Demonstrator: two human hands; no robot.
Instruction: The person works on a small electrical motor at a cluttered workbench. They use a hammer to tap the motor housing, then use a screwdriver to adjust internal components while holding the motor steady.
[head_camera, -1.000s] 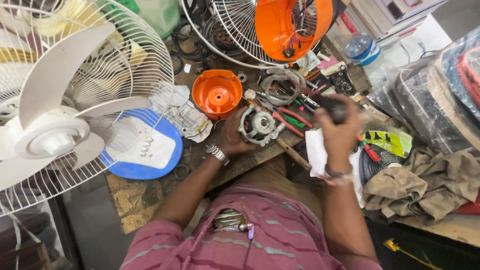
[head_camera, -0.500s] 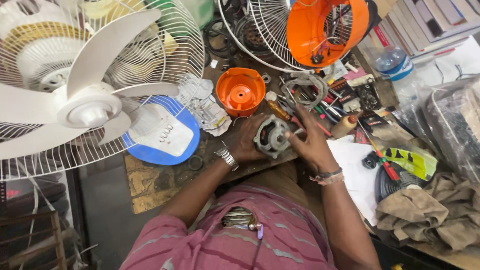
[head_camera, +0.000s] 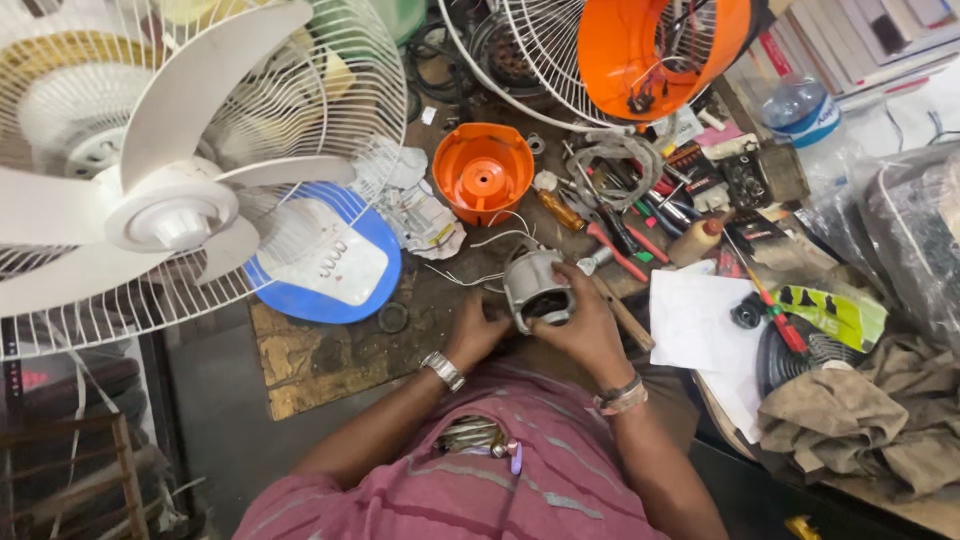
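Both hands on the grey fan motor (head_camera: 538, 292), sitting on the counter (head_camera: 320, 360) about mid-frame, just above the person's chest. Left hand (head_camera: 477, 330) presses against the motor's 8 o'clock side, fingers curled on the housing. Right hand (head_camera: 585, 325) wraps it from 4 o'clock, thumb and fingers over the open end. Both grasping, motor tilted with the opening toward the camera. Thin white wires (head_camera: 480, 262) trail off the motor toward 10 o'clock.

Around it:
- Orange motor cover (head_camera: 483, 172) at 11 o'clock from the motor, near, open side up.
- Blue-and-white fan base (head_camera: 325, 262) at 9 o'clock, well apart, partly under the white fan guard (head_camera: 330, 95).
- White fan blades (head_camera: 170, 200) fill the far 9–10 o'clock area.
- Second guard with orange rear housing (head_camera: 650, 50) at 1 o'clock, far edge of counter.
- Red-handled pliers (head_camera: 615, 250) and a pile of hand tools at 1–2 o'clock, just beside the right hand.
- White paper sheet (head_camera: 700, 320) at 3 o'clock, near.
- Brown rag (head_camera: 860, 430) at 4 o'clock, well apart.
- Black ring (head_camera: 393, 318) on the counter at 8–9 o'clock, near the left hand.

Wristwatch on left wrist, bracelet on right.
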